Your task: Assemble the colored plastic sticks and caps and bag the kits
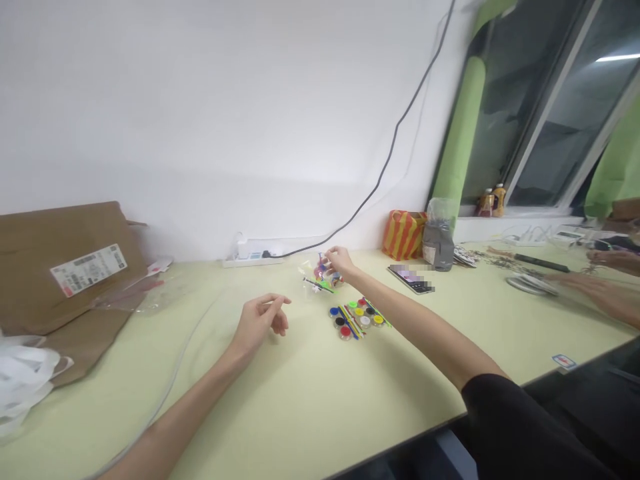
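My right hand reaches to a small pile of colourful pieces with clear plastic near the wall. Its fingers are pinched together at the pile; what lies between them is too small to make out. My left hand hovers over the table to the left, fingers loosely bent and apart, holding nothing. Between me and the pile lie several small round pots with coloured lids, among them a red-lidded pot and a white-lidded pot. Thin coloured sticks lie in a bundle among these pots.
A phone, a striped bag and a grey pouch are at right. Another person's hands work farther right. Cardboard stands at left; a pale cable crosses the table. A power strip lies by the wall.
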The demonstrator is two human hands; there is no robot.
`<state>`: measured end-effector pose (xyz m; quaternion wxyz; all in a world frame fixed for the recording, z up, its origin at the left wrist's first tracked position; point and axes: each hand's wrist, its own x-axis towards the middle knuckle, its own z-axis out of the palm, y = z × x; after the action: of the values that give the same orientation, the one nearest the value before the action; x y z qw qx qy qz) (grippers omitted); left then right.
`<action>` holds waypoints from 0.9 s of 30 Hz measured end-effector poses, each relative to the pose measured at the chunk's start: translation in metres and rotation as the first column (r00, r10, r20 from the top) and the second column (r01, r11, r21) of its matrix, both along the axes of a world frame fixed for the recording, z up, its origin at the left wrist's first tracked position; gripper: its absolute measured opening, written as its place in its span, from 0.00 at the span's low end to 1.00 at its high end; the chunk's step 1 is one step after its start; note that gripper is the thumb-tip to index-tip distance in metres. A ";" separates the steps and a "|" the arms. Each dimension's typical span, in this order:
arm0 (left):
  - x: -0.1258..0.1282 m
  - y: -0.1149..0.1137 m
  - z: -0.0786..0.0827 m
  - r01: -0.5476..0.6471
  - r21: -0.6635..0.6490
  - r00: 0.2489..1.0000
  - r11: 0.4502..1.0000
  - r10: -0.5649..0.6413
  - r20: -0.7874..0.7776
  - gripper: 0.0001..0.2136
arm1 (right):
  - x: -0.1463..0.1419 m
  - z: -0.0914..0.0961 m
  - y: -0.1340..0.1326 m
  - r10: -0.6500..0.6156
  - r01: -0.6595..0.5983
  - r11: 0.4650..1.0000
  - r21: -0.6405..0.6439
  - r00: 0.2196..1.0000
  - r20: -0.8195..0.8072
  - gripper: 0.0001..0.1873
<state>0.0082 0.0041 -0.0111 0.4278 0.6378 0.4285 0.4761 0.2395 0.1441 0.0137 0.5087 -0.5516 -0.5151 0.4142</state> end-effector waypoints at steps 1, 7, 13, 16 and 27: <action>0.000 0.001 -0.001 0.002 0.001 1.000 1.000 -0.002 -0.005 0.21 | -0.001 -0.003 0.009 -0.013 0.013 0.999 -0.034 1.000 0.023 0.05; -0.003 0.002 -0.004 -0.002 -0.007 1.000 1.000 0.002 -0.020 0.20 | -0.008 -0.013 0.037 -0.084 0.102 0.989 -0.108 0.984 0.159 0.18; -0.003 0.002 -0.004 -0.007 0.002 1.000 1.000 0.007 -0.007 0.20 | -0.006 0.007 0.035 -0.162 0.135 0.986 0.102 0.926 0.341 0.14; -0.001 0.001 -0.003 0.003 0.004 1.000 1.000 -0.003 -0.028 0.19 | -0.001 0.018 0.021 -0.104 0.006 0.978 0.210 0.881 0.461 0.14; 0.015 -0.012 -0.005 0.164 -0.022 0.962 0.986 -0.164 -0.218 0.18 | 0.021 -0.025 -0.095 0.083 -0.457 0.876 0.158 0.464 0.882 0.10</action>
<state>0.0232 -0.0084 -0.0164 0.4172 0.7187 0.4196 0.3651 0.2605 0.0488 -0.0110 0.2090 -0.4839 -0.8478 0.0586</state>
